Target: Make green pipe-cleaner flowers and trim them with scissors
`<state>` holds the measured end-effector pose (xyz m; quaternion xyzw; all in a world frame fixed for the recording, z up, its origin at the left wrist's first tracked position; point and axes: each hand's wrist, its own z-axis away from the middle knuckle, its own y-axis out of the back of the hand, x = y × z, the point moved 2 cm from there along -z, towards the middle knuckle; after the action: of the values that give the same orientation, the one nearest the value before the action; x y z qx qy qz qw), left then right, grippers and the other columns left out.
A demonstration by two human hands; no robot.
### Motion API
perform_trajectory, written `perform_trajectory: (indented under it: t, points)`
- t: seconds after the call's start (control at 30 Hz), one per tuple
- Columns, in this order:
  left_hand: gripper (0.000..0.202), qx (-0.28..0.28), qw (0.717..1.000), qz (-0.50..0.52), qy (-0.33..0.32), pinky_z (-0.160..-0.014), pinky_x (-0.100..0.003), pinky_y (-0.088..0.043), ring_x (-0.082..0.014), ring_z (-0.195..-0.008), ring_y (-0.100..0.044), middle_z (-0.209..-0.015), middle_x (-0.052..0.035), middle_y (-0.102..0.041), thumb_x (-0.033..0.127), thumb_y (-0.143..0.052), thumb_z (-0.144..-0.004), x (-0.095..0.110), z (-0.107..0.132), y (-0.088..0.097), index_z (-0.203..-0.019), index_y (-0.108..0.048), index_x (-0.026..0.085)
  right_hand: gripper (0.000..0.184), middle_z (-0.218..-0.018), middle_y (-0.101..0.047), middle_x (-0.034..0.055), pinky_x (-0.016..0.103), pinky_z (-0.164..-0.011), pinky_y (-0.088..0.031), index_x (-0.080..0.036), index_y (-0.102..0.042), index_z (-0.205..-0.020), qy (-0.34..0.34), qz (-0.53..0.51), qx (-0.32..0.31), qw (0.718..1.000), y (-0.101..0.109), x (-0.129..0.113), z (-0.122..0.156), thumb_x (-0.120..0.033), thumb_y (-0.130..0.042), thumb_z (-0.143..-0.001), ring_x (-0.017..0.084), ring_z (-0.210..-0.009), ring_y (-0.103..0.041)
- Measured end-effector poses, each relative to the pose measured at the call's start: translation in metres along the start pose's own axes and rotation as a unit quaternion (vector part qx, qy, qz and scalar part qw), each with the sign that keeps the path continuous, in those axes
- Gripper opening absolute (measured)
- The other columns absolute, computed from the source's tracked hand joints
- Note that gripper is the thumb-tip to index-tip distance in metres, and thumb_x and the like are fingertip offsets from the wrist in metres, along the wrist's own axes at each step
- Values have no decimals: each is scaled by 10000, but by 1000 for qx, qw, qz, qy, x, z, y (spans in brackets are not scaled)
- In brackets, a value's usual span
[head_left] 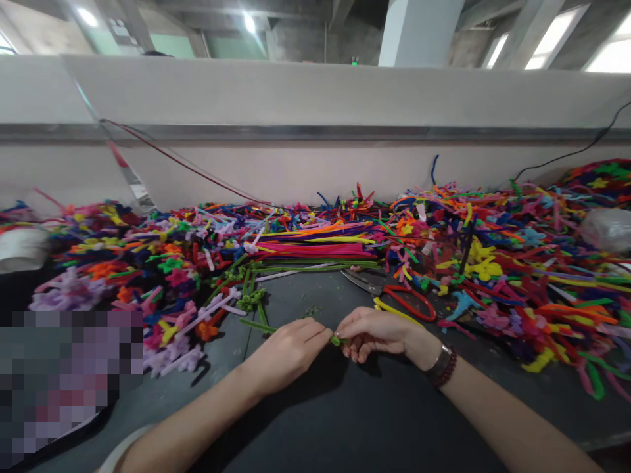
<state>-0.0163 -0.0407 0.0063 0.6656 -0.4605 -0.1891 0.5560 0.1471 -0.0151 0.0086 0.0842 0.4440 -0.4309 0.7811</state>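
My left hand (296, 351) and my right hand (377, 335) meet at the middle of the dark table. Between their fingertips is a green pipe cleaner (336, 341), bent into a small loop. Both hands pinch it, and much of it is hidden by the fingers. Left of my left hand lie several green pipe cleaner pieces (252, 299), some twisted together. Beyond my right hand rest scissors with red handles (409, 301), their blades pointing left. A yellow pipe cleaner (397, 311) lies just in front of the scissors.
A bundle of straight pipe cleaners (315, 248) lies at the back. Heaps of colourful pipe cleaner shapes spread left (167, 263) and right (532, 282). A white cup (22, 249) stands far left. A pale partition (315, 98) with cables runs behind. Green crumbs dot the table (305, 289).
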Motion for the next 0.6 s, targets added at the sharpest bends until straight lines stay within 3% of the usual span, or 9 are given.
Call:
perform_trajectory:
  t: [0.1,0.17,0.27,0.37,0.6]
  points:
    - [273,34,980,158,117,-609,-191,-384,-104,-636,-514,-691,-22,-586,224,-356,-855,-1,-4,4,-763,-600,142,216,-556,-615,35,138,-430,-462,-79,-585,-665,55,3,2,998,-2,-5,0,-277,-545,-742,68,-438,-573]
    - [313,51,949,243,194,-564,-183,-360,-96,-583,-493,-621,-8,-573,284,-390,-836,-1,-6,6,-661,-599,130,230,-569,-618,32,143,-434,-457,-87,-580,-688,100,-7,12,995,-2,-8,0,-307,-549,-746,66,-441,-569]
    - [354,35,899,346,267,-459,-178,-293,-75,-466,-394,-479,27,-461,339,-412,-812,0,-7,5,-603,-590,115,181,-551,-611,5,138,-428,-441,-106,-569,-702,138,-36,37,989,-2,-10,0,-284,-591,-717,49,-416,-541]
    - [350,27,872,393,291,-428,-178,-248,-63,-432,-330,-435,45,-374,356,-435,-793,2,-7,4,-597,-587,108,155,-505,-590,-20,127,-420,-421,-114,-566,-687,140,-61,46,987,-3,-8,0,-257,-627,-681,36,-394,-513]
    - [339,70,870,390,293,-448,-175,-262,-63,-451,-350,-452,41,-393,341,-446,-788,3,-6,7,-581,-576,107,188,-527,-591,-17,134,-421,-375,-114,-581,-644,158,-97,14,983,-4,-5,-4,-290,-650,-653,33,-418,-502]
